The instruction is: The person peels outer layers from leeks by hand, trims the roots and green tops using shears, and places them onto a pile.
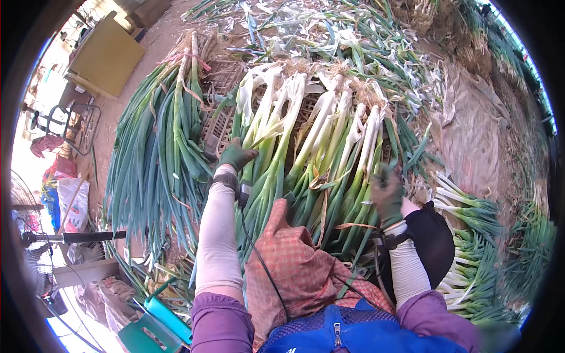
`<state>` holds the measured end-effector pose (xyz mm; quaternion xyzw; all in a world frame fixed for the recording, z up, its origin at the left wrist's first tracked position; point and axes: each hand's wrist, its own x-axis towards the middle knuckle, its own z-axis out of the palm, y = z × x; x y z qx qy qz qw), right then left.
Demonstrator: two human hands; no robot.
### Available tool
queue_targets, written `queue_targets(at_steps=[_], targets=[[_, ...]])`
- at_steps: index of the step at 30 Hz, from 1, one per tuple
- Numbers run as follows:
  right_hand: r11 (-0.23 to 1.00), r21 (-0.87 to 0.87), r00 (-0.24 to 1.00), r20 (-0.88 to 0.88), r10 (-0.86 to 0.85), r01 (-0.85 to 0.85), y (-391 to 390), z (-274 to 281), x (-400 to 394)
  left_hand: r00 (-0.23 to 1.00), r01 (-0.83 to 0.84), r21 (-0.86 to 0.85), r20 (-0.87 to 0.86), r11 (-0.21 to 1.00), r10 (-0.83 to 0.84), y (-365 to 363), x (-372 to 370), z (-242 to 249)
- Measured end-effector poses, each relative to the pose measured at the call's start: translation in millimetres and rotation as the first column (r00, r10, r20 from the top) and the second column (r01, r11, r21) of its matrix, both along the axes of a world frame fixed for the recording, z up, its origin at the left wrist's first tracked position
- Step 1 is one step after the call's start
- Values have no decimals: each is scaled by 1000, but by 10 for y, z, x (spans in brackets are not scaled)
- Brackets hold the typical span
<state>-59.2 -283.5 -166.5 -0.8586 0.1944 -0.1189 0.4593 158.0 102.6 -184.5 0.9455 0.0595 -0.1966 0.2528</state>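
My left hand (237, 155), in a dark green glove, is at the left side of a row of long green onions (294, 120). Its fingers are curled, and a pale yellowish leaf (268, 134) begins right at the fingertips; I cannot tell what they hold. Smeared by motion, my gloved right hand (386, 195) is over the green leaves at the row's right side. The onions lie with white stalks and roots away from me and green tops toward me. Beneath them shows a slatted plastic crate (220, 126).
A tied bundle of green onions (159, 141) lies to the left. Peeled leaf scraps (329, 35) cover the ground beyond. More onions (468, 253) are stacked at right, near a dusty sheet (465, 123). A fan (35, 235) and teal plastic container (156, 326) stand left.
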Motion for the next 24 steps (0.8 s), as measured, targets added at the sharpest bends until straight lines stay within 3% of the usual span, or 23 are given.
queue_targets(at_steps=[2, 3, 4, 6, 7, 8, 9, 10, 11, 12, 14, 15, 16, 19, 20, 21, 23, 24], targets=[[912, 304, 961, 119, 250, -275, 403, 37, 110, 999, 12, -38, -46, 999, -14, -3, 42, -4], [854, 370, 930, 179, 322, -367, 675, 210, 204, 997, 19, -56, -68, 998, -23, 2, 73, -1], [766, 537, 931, 126, 341, -354, 877, 129, 310, 994, 27, -110, -103, 994, -38, 26, 97, -31], [700, 599, 915, 159, 371, -388, 1271, -93, 555, 998, 19, -149, -61, 989, -28, 8, 73, -74], [709, 597, 910, 94, 403, -375, 1442, -201, 680, 999, 17, -165, -41, 986, -24, 5, 36, -113], [718, 592, 900, 29, 434, -366, 1586, -301, 825, 1000, -21, -308, -10, 951, 19, 9, -1, -196], [727, 587, 886, -35, 463, -357, 1662, -398, 959, 998, -57, -259, 19, 964, 64, 44, 14, -390], [684, 596, 848, -9, 530, -421, 1706, -513, 1101, 1000, -8, -343, -20, 939, 2, -15, -114, -64], [637, 716, 844, -129, 521, -284, 1703, -331, 1169, 996, 33, -441, -57, 897, -65, -133, -257, 244], [590, 798, 825, -253, 506, -118, 1700, -154, 1239, 983, 83, -589, -86, 804, -164, -132, -267, 172], [586, 531, 748, 149, 647, -612, 1662, -536, 1205, 985, 100, -580, -55, 809, -162, -177, -410, 249], [579, 190, 608, 309, 731, -793, 1649, -418, 1190, 987, 113, -573, -32, 812, -160, -233, -485, 383], [574, -180, 458, 436, 774, -799, 1636, -302, 1176, 987, 86, -642, -48, 761, -153, -282, -544, 520], [372, 463, 588, 532, 609, -804, 1674, -83, 1060, 980, 124, -655, -35, 746, -194, -311, -682, 1097], [492, 357, 605, 535, 589, -794, 1662, 74, 1010, 983, 133, -742, 15, 657, -182, -302, -709, 1178], [453, 544, 704, 474, 529, -706, 1630, 386, 921, 987, 69, -816, -27, 574, -157, -390, -877, 1661], [315, 832, 848, 299, 437, -456, 1546, 1124, 738, 983, 119, -853, 27, 508, -183, -391, -999, 2159], [394, 680, 764, 402, 505, -619, 1486, 1321, 706, 984, 98, -848, 4, 521, -179, -423, -1125, 2493]])
